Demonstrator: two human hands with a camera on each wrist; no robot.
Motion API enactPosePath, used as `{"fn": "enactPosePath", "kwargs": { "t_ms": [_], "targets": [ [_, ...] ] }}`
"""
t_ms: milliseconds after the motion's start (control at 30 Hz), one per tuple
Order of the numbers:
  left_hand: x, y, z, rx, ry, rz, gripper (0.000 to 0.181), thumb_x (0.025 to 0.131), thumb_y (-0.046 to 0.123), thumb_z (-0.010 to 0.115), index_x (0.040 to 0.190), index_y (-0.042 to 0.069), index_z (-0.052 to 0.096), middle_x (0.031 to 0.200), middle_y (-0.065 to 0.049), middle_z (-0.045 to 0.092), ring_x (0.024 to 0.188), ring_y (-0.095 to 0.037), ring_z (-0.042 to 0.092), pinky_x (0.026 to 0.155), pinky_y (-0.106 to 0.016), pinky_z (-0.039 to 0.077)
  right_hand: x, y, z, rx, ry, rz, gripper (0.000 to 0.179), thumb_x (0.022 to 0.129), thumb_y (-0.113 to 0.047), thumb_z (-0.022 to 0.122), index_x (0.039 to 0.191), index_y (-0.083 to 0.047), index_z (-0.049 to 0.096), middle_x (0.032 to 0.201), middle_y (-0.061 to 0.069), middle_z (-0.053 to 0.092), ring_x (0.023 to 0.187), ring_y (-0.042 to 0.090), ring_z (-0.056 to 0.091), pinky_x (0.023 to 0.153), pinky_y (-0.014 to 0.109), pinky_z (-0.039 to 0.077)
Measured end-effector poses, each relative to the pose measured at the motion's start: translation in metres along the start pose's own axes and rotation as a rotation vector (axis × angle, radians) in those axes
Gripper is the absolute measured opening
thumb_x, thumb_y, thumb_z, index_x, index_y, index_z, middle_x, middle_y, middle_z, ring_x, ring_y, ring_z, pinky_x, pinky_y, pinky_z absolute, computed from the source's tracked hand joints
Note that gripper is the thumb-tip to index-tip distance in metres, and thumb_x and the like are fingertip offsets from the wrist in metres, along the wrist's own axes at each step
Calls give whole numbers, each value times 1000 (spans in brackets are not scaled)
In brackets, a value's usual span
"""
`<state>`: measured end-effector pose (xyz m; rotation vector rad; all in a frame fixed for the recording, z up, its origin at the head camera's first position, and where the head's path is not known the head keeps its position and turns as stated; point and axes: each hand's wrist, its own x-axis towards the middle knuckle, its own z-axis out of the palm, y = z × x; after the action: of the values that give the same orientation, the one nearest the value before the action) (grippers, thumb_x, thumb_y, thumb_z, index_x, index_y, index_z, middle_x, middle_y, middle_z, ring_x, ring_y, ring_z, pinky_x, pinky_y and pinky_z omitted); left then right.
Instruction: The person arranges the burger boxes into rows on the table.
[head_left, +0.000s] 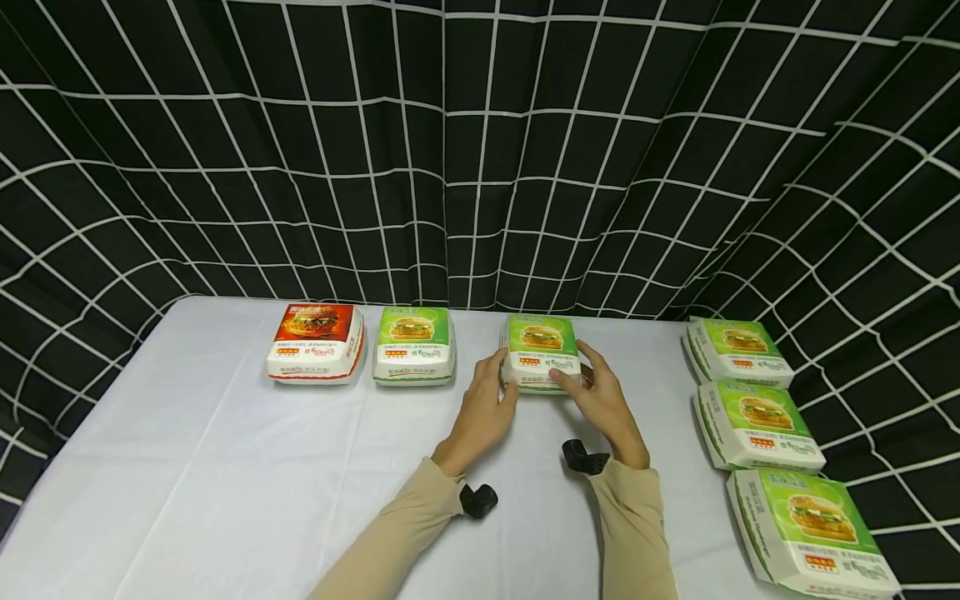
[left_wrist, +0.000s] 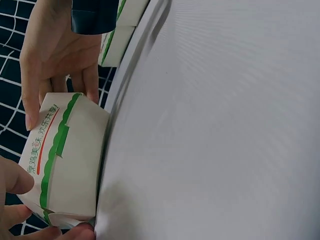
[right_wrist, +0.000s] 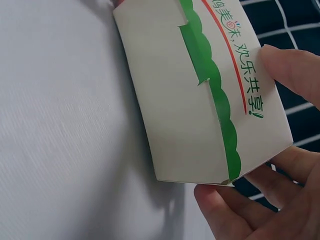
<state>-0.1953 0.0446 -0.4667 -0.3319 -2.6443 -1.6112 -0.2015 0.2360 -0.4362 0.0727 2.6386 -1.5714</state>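
Note:
A green-and-white burger box (head_left: 542,342) sits near the back edge of the white table, between both hands. My left hand (head_left: 483,408) holds its left side; in the left wrist view the thumb lies near the top edge and the fingertips (left_wrist: 80,232) touch the end. On the right side, my right hand (head_left: 603,404) grips the box, thumb on the front part of the top and fingers around the side. The right wrist view shows its closed front flap (right_wrist: 175,105) with a green scalloped band. Its underside is hidden.
Left of the held box stand another green burger box (head_left: 413,346) and a red burger box (head_left: 315,343). Along the right edge run three more green boxes, at the back (head_left: 738,352), middle (head_left: 759,425) and front (head_left: 813,533). A black gridded curtain (head_left: 480,150) hangs behind the table.

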Motion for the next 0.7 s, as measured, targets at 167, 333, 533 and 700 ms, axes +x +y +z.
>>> {"fn": "enactPosePath", "kwargs": {
  "t_ms": [167,333,533,700],
  "targets": [
    [-7,-3,-7,30,29,-7,59,100,20,50,155,9,30,149,-18,43,122,-31,57,103,-49,47,1,-4,11,1,-19,-23,81,97,-29,64,158,-4,17,158,24,29,139,41,45,100,43,50],
    [-13,-3,-10,34,36,-19,64,100,22,51,157,9,25,154,-19,38,138,-36,44,112,-52,40,1,-7,19,8,-8,-48,81,96,-29,66,157,-3,19,159,24,26,139,42,44,99,43,51],
    [-19,-5,-10,14,31,-42,69,99,23,53,158,8,20,157,-20,34,140,-38,41,113,-54,38,2,-8,25,-1,22,-69,81,96,-30,66,156,-1,21,162,23,22,139,43,43,103,47,48],
    [-22,-6,-10,-2,29,-65,73,99,24,54,159,7,17,159,-18,31,141,-40,40,115,-54,36,4,-8,31,-12,45,-98,80,95,-27,68,155,1,24,158,25,25,137,46,44,108,49,45]
  ]
}}
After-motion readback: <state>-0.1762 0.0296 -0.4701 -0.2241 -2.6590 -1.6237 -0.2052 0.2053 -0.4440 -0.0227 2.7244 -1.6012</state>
